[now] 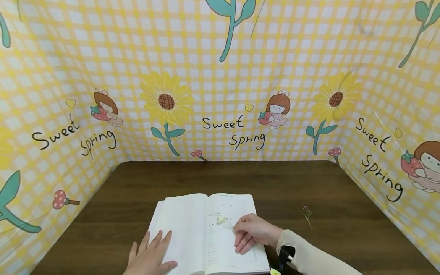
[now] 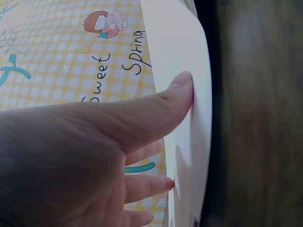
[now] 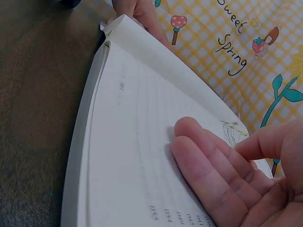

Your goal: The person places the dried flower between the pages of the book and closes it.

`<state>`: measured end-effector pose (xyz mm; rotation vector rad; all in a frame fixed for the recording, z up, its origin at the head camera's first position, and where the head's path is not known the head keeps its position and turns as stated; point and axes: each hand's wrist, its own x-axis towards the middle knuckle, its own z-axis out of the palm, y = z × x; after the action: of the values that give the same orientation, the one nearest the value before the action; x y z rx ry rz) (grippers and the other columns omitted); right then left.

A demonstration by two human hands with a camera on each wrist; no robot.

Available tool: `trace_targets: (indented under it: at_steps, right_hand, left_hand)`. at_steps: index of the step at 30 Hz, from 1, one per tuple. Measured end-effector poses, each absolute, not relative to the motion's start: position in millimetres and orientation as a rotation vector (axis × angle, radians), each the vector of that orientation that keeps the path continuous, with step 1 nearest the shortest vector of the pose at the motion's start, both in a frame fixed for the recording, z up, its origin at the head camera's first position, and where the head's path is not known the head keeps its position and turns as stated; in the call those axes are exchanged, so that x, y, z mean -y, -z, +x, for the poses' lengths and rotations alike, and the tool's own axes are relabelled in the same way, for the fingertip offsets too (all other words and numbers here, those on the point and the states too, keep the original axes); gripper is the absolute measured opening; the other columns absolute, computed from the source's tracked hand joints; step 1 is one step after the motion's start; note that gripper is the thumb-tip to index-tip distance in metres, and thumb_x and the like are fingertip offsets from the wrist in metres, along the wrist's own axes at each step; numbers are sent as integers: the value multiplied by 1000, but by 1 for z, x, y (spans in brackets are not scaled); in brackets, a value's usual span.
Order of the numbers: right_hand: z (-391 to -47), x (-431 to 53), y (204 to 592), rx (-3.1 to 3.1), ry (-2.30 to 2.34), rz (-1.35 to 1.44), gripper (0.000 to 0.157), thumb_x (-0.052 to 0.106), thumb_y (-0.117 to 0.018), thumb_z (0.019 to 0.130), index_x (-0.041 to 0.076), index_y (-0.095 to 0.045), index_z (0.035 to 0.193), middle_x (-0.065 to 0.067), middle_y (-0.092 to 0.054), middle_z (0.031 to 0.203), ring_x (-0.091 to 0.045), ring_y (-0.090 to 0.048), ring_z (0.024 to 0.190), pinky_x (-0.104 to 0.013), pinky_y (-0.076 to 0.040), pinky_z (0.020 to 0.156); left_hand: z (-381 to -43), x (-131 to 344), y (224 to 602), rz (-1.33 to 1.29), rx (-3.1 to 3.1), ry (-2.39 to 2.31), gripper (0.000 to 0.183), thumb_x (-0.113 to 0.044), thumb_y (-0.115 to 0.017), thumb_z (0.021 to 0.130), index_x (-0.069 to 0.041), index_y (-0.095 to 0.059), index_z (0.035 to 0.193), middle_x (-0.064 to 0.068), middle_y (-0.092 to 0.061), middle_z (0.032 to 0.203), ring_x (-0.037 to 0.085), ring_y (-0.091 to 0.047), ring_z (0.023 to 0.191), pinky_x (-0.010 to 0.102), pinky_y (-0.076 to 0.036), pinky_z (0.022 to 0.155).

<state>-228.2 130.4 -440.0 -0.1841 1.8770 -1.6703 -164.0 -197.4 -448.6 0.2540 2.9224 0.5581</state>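
Observation:
An open book (image 1: 187, 225) with white printed pages lies on the dark wooden table (image 1: 113, 214). My left hand (image 1: 151, 254) rests on the left page with fingers spread; in the left wrist view its thumb (image 2: 177, 97) lies against the page. Over the right page, my right hand (image 1: 254, 231) pinches the thin stem of a small yellow flower sprig (image 1: 221, 220) between thumb and index finger. The blossoms point toward the book's middle fold. In the right wrist view the sprig (image 3: 232, 130) shows beyond the curled fingers, close over the page.
A small sprig with purple blossoms (image 1: 307, 215) lies on the table to the right of the book. A yellow checked cloth (image 1: 227, 84) with printed flowers hangs round the table's back and sides. A black band (image 1: 286, 256) circles the right wrist.

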Motion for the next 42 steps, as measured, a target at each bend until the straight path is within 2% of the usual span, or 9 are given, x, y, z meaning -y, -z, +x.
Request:
trace_targets:
  at_steps: [15, 21, 32, 42]
  right_hand:
    - [-225, -131, 443, -1819, 1748, -228, 7, 7, -53, 95, 3, -50, 90, -11, -66, 66, -19, -68, 54, -35, -59, 54]
    - [-224, -133, 443, -1793, 1779, -235, 7, 7, -52, 95, 2, -48, 91, -10, -66, 67, -18, -67, 53, -34, -59, 54]
    - [-219, -143, 438, -1721, 1839, -287, 10, 10, -53, 99, 4, -51, 92, -10, -67, 74, -16, -66, 59, -35, -59, 60]
    - [-202, -170, 434, -1751, 1822, -428, 6, 8, -55, 96, 4, -51, 99, -7, -66, 78, -12, -63, 62, -24, -51, 52]
  left_hand:
    - [-163, 200, 449, 274, -2938, -564, 88, -50, -77, 81, -4, -44, 148, 33, -39, 148, 62, -13, 139, 83, -5, 99]
    - [-163, 199, 447, 328, -3005, -563, 90, -44, -82, 77, -5, -44, 149, 27, -41, 149, 59, -17, 140, 82, -8, 100]
    - [-162, 197, 444, 350, -3054, -525, 90, -43, -84, 74, -6, -46, 147, 26, -43, 148, 57, -21, 140, 81, -11, 101]
    - [-162, 197, 444, 338, -3043, -533, 87, -43, -84, 75, -6, -49, 146, 27, -44, 147, 57, -20, 140, 81, -12, 101]
